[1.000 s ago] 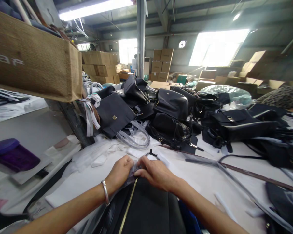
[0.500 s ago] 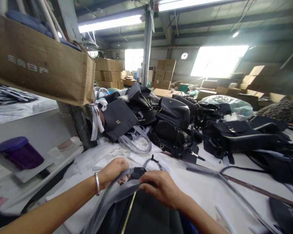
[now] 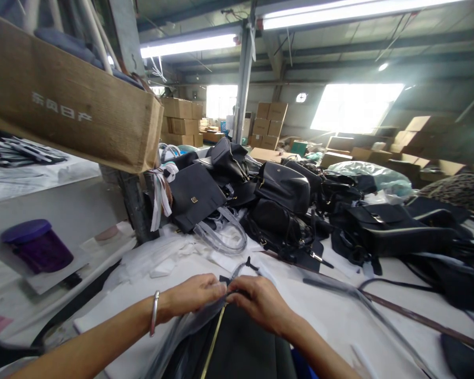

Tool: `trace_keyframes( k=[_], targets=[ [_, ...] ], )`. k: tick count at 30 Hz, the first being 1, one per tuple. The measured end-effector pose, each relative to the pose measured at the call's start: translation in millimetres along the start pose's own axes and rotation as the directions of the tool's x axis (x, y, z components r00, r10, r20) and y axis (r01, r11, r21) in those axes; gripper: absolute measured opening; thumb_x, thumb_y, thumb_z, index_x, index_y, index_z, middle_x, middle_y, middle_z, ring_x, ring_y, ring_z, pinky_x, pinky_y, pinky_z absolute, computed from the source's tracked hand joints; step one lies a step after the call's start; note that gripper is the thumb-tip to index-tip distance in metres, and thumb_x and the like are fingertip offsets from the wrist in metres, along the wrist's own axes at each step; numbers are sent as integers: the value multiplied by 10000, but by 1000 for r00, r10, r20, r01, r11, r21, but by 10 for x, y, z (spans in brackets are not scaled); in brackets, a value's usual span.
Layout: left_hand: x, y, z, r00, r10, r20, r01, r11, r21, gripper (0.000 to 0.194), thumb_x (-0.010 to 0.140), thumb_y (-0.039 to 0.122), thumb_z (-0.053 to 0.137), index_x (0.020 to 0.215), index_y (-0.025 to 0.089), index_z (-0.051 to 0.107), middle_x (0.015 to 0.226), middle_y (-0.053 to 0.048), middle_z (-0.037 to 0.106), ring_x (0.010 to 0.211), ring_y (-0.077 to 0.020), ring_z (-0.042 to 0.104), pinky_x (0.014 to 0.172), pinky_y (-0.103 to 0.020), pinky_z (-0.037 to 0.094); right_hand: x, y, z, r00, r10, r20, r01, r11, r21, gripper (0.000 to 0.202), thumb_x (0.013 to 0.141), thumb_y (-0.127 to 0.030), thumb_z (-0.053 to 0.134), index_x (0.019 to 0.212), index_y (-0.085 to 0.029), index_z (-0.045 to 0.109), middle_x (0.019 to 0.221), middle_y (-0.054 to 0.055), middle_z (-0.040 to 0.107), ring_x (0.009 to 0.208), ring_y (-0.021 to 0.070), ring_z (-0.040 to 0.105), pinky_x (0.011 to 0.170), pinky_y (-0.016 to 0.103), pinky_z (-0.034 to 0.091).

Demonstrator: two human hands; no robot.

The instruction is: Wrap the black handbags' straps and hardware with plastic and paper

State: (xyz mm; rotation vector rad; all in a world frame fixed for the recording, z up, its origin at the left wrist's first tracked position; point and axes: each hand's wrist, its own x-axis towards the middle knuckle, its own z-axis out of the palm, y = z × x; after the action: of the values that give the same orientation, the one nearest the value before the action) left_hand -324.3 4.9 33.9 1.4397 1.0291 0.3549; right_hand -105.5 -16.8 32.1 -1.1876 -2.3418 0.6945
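Head view, my left hand (image 3: pixel 195 296) pinching a long grey strap wrapped in clear plastic (image 3: pixel 174 338), my right hand (image 3: pixel 260 302) curled beside it, its hold unclear, a smooth black bag (image 3: pixel 250 342) with gold zip (image 3: pixel 214 339) just below.

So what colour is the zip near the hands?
The zip is gold, best seen in the head view.

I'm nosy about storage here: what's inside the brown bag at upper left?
Something blue-grey, cloth-like, shows above the rim of the brown bag; its front hides whatever lies deeper.
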Motion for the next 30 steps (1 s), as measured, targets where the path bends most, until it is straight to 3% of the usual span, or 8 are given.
trace_keyframes(
  k=[4, 9, 16, 22, 26, 30],
  targets=[
    [-27, -13, -113, 987, 57, 151, -69, 995, 78, 406, 706, 448, 748, 956, 152, 627, 768, 43, 508, 706, -128, 436, 609, -227, 340, -37, -8, -14, 996, -81, -47, 83, 996, 35, 124, 934, -313, 566, 981, -236, 651, 869, -3, 660, 800, 135, 607, 702, 212, 391],
    [-36, -15, -165, 969, 17, 245, -25, 999, 30, 496, 623, 379, 822, 1029, 162, 638, 879, 26, 587, 823, -163, 503, 713, -243, 390, -80, -4, -5, 991, -98, -91, 103, 993, 58, 161, 951, -347, 539, 1009, -242, 646, 874, 8, 620, 797, 137, 586, 691, 220, 390],
    [-23, -22, -121, 977, 34, 211, -43, 998, 38, 351, 674, 345, 774, 936, 148, 648, 769, 44, 524, 726, -137, 462, 657, -232, 362, -55, 16, 56, 996, 15, -84, -9, 998, 69, 100, 918, -315, 595, 946, -248, 664, 840, -18, 671, 788, 140, 611, 697, 220, 389],
    [-24, -34, -75, 979, 85, 183, -93, 995, 36, 346, 764, 431, 684, 927, 133, 617, 760, 35, 473, 700, -126, 420, 622, -230, 325, -60, -7, 41, 996, 43, -77, -39, 998, 57, 105, 913, -316, 595, 929, -242, 667, 823, -21, 677, 771, 137, 614, 688, 217, 379],
    [-18, -23, -39, 983, 123, 135, -138, 985, 106, 354, 825, 486, 593, 833, 132, 599, 697, 43, 410, 654, -123, 368, 585, -240, 290, -73, -15, 32, 996, 41, -79, -38, 998, 46, 91, 911, -304, 597, 927, -245, 663, 809, -32, 672, 753, 127, 606, 672, 211, 367],
    [-30, -11, 31, 984, 174, 46, -180, 963, 201, 340, 888, 434, 499, 716, 149, 568, 661, 47, 383, 645, -125, 346, 596, -252, 275, -80, -11, 45, 997, 48, -67, -44, 997, 60, 88, 907, -297, 599, 932, -247, 666, 817, -32, 679, 759, 127, 609, 676, 208, 370]
  ],
)
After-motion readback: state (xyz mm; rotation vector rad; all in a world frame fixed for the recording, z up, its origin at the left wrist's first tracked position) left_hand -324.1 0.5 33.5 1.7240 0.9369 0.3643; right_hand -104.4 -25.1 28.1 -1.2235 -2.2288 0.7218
